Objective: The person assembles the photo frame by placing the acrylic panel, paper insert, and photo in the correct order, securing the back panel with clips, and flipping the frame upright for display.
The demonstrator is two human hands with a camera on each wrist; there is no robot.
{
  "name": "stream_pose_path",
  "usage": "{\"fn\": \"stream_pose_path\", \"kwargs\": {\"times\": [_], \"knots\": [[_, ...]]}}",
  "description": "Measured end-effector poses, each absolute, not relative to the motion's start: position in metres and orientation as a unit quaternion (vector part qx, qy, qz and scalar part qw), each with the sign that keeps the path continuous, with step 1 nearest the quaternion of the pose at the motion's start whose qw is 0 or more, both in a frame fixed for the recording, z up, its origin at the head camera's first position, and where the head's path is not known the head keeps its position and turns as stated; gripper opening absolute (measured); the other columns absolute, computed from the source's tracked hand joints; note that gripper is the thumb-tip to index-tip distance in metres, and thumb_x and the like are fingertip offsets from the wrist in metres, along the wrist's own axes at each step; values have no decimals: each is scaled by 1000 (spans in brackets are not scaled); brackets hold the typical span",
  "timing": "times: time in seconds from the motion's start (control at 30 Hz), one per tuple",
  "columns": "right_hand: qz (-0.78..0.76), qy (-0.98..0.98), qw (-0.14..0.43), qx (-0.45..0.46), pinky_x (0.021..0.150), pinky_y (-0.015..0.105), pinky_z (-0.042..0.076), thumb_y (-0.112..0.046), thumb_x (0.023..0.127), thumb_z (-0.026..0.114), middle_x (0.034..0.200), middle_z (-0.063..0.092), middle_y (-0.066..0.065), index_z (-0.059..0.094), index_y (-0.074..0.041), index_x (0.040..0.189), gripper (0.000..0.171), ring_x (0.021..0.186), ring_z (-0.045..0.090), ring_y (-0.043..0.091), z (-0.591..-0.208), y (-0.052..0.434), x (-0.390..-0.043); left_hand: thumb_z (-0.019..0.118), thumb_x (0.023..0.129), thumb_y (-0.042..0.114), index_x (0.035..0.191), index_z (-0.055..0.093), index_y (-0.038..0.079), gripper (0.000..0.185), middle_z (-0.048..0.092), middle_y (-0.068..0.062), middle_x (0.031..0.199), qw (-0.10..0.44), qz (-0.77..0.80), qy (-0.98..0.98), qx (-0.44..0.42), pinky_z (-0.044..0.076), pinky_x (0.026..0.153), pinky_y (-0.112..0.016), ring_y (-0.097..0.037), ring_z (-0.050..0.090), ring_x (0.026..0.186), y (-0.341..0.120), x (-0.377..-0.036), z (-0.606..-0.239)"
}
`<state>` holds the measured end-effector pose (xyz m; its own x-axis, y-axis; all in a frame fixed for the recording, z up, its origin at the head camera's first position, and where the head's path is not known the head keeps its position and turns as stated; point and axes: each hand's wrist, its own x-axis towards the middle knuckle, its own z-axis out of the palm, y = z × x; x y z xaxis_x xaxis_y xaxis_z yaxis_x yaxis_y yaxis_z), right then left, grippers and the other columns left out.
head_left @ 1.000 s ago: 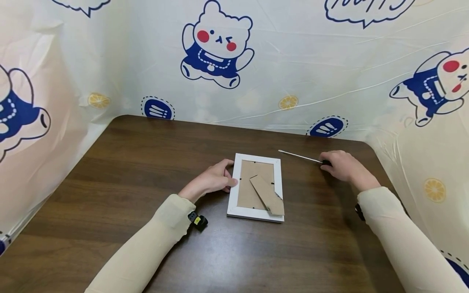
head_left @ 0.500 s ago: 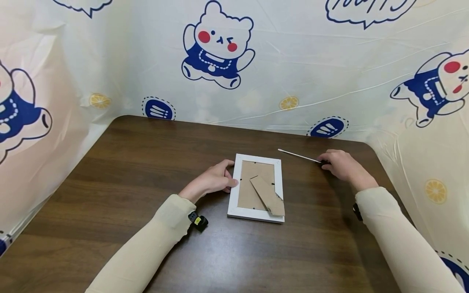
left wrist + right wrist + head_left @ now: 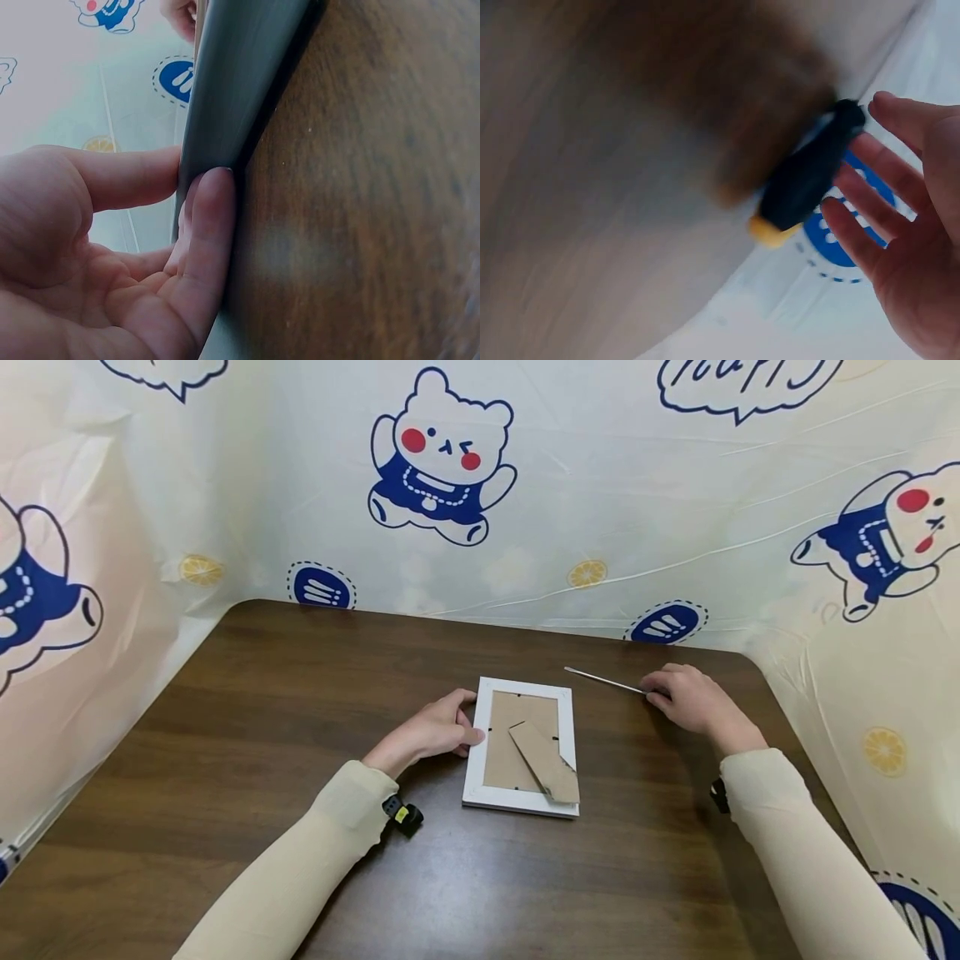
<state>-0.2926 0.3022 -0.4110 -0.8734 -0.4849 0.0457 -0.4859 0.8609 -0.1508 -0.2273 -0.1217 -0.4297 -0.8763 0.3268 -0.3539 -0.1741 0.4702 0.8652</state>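
Note:
A white picture frame [image 3: 471, 777] lies face down on the brown table, its cardboard back [image 3: 510, 760] and slanted stand leg [image 3: 543, 760] facing up. My left hand [image 3: 438, 725] holds its left edge, thumb over the top border and curled fingers against the side. The left wrist view shows this grip on the frame's side [image 3: 232, 90] close up. To the right lies a screwdriver [image 3: 606, 681], shaft pointing left. My right hand [image 3: 693, 697] is at its handle. In the right wrist view, the black and yellow handle [image 3: 806, 176] lies along loosely spread fingers [image 3: 889, 172], the thumb apart from it.
The dark wooden table [image 3: 300, 668] reaches back to a pale curtain [image 3: 555, 485] printed with cartoon bears and orange slices. The same sheeting hangs at the left and right sides. A black wrist camera [image 3: 405, 817] sits at the left cuff.
My right hand has shifted slightly left along the screwdriver, covering more of its handle. The left hand and picture frame keep their place; the head view has shifted a little.

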Motion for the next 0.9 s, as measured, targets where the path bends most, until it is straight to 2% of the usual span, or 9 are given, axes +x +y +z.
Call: {"fn": "stream_pose_path", "kwargs": {"times": [0.2, 0.5, 0.9], "knots": [[142, -968, 8, 208, 109, 64, 45, -12, 104, 66, 128, 67, 24, 73, 1, 128, 28, 125, 57, 45, -396, 276, -282, 73, 100, 11, 163, 34, 7, 74, 60, -15, 104, 242, 508, 825, 47, 64, 81, -35, -24, 70, 85, -123, -226, -429], [256, -952, 14, 169, 92, 53, 56, -12, 106, 64, 115, 70, 21, 69, 2, 133, 31, 104, 66, 35, -379, 225, -268, 72, 101, 10, 164, 33, 8, 74, 61, -16, 106, 238, 501, 831, 42, 64, 82, -35, -23, 71, 86, -124, -225, -428], [330, -937, 9, 115, 96, 56, 57, -18, 108, 61, 128, 68, 20, 63, -5, 142, 36, 116, 67, 38, -372, 199, -253, 71, 102, 12, 163, 34, 8, 72, 61, -15, 107, 239, 492, 836, 51, 64, 81, -35, -23, 72, 85, -121, -226, -427]]}}
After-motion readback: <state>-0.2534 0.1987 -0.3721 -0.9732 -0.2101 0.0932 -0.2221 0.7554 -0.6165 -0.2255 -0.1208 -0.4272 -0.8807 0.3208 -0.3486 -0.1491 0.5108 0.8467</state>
